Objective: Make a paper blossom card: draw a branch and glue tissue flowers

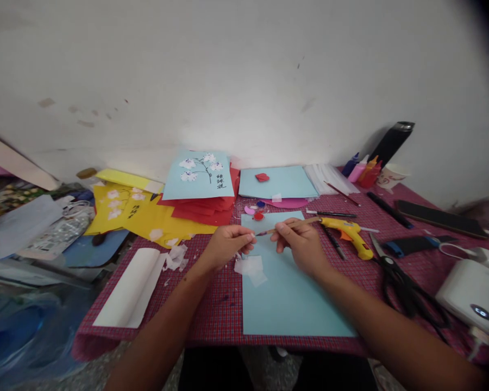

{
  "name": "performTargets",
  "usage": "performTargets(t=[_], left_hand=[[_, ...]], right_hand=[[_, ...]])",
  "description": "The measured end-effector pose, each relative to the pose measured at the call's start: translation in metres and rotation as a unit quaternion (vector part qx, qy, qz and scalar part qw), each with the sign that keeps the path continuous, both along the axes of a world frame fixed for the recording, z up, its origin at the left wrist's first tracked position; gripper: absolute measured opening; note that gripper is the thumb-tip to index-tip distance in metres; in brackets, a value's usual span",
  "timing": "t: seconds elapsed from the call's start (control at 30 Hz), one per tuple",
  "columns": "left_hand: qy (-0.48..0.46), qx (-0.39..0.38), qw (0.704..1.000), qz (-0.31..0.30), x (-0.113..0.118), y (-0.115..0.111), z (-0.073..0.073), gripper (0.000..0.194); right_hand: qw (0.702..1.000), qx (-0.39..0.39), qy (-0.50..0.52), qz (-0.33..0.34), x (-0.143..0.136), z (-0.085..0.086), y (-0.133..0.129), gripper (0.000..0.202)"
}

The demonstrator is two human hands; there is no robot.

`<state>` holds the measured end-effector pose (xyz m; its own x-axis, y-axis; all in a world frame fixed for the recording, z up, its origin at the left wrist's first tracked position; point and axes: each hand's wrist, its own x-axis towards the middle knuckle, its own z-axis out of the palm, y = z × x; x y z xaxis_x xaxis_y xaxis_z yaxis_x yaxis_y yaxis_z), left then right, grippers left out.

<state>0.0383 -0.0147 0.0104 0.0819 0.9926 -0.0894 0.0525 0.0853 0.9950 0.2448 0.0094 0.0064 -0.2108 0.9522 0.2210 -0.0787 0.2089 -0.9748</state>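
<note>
My right hand (303, 244) is closed round a thin paintbrush (308, 222), its dark tip pointing left. Close to that tip, my left hand (232, 243) is pinched; whatever lies between its fingers is too small or hidden to make out. Both hands are above the upper part of a light-blue sheet of paper (293, 304). A few thin white tissue pieces (252, 270) lie on the sheet's left edge, below my left hand. Just beyond the hands sit small caps of colour, one red (258, 216), one dark blue (261, 204) and one pink (249, 210).
Behind stand a finished blue flower card (199, 187), yellow sheets (146, 214) and more blue paper (287, 184). At right lie a yellow glue gun (346, 231), black scissors (399, 277), paint bottles (367, 172) and a white device (476, 293). Folded white paper (126, 288) rests left.
</note>
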Motion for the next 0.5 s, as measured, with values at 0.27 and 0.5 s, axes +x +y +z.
performTargets(t=[0.27,0.5], left_hand=[[0.403,0.217,0.883,0.099,-0.026,0.006,0.005,0.024],[0.504,0.249,0.825,0.059,-0.030,0.010,-0.006,0.034]], right_hand=[[0.952,0.176,-0.227,0.102,0.002,-0.015,-0.002,0.016],[0.866,0.269,-0.397,0.142,-0.006,-0.025,-0.007,0.020]])
